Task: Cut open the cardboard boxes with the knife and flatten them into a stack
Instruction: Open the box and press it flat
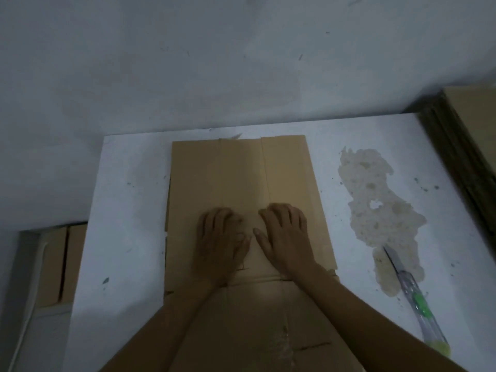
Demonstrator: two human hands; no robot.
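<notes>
A flattened cardboard box (pixel 241 178) lies on the white table (pixel 128 210) in the centre of the frame, its long axis running from the far table edge toward the bottom edge of the frame. Both hands rest palm-down on the middle of the cardboard, side by side and just apart. The left hand (pixel 221 242) lies with its fingers extended and slightly spread, pressing on the sheet; the right hand (pixel 285 234) lies the same way, fingers straight and spread, gripping nothing. Both forearms enter from the bottom of the frame and cross over the nearer section of the box. The knife (pixel 410 294) lies unattended on the table at the lower right of the frame, well apart from the hands, with its blade pointing toward the upper left and its tip over a patch of worn surface (pixel 375 200) where the white coating is missing. A stack of flat cardboard (pixel 461 146) occupies the upper right corner of the table. At the lower left of the frame, beside the table, further cardboard boxes (pixel 59 261) stand at a lower level.
</notes>
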